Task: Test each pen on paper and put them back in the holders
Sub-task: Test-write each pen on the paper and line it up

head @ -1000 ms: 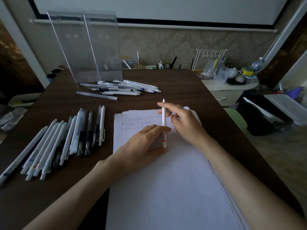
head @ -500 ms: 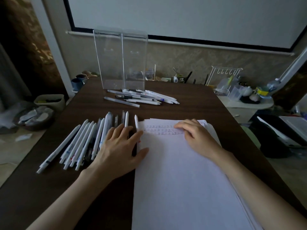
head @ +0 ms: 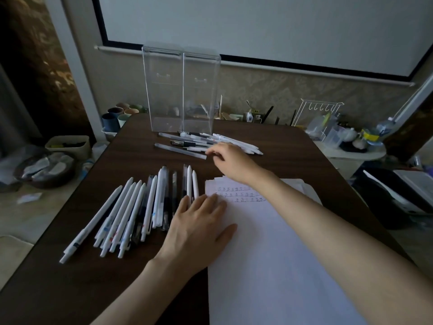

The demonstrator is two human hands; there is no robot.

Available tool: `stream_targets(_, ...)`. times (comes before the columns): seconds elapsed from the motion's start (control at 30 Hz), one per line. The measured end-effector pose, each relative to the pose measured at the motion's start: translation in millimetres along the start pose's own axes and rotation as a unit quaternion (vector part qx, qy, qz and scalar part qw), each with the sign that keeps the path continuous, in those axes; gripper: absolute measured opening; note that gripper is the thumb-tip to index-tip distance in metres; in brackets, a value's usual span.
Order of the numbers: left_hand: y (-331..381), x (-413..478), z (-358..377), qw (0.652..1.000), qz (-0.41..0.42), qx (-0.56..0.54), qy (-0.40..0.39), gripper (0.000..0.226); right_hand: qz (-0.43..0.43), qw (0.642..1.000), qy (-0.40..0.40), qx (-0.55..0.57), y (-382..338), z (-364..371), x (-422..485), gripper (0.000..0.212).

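R hand [head: 230,161] is out over the far pile of pens [head: 187,143], knuckles up, fingers curled down onto the barrels; it's blurry there and the tips sit right on the pile, so tbh can't tell if it's pinching one or just touching; the hand covers the middle of that pile, w/ white pens sticking out to the right of it. L hand [head: 199,227] lies flat, palm down, fingers straight and a bit spread, holding nothing; it sits across the left edge of the paper [head: 281,266] and hides the lower ends of the rightmost pens in the near row of pens [head: 131,212]; that row is fanned out on the table [head: 70,289] left of the paper, mostly white barrels w/ a few dark or clear ones btwn them. Paper has a few rows of small marks [head: 234,193] near the top, too tiny to read; the R forearm crosses that corner and hides part of them. The two clear holders [head: 161,95] stand upright side by side at the far edge, just behind the far pile; clutter behind shows thru the walls. Past the back-left corner some cups [head: 117,116]; a white wire rack [head: 321,109] off to the right; a bowl [head: 44,167] on the floor at left, contents hard to make out; both forearms cut off at the bottom edge.
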State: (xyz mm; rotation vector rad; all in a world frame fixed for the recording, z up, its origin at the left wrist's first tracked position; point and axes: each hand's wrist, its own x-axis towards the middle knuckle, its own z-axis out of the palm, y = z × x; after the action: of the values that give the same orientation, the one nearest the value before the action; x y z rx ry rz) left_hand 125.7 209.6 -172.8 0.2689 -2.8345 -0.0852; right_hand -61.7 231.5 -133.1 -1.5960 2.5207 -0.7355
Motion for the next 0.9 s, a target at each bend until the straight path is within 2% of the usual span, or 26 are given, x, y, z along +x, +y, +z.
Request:
stream_targets(0.17,0,0,4,1.000,0.000,-0.008,0.012,0.051,0.019,0.998,-0.033,-0.047,-2,19,36,0.019)
stream_targets(0.43,0,-1,7,0.999,0.003,-0.016,0.030,0.051,0.041,0.996,0.041,-0.067,8,19,22,0.012)
stream_targets(0.6,-1,-1,7,1.000,-0.002,-0.002,0.028,0.050,0.049,0.992,0.113,-0.010,16,-13,-35,0.011)
stream_targets(0.9,0,-1,2,1.000,-0.010,0.002,0.026,0.051,0.094,0.980,0.160,-0.072,71,-47,-163,0.006)
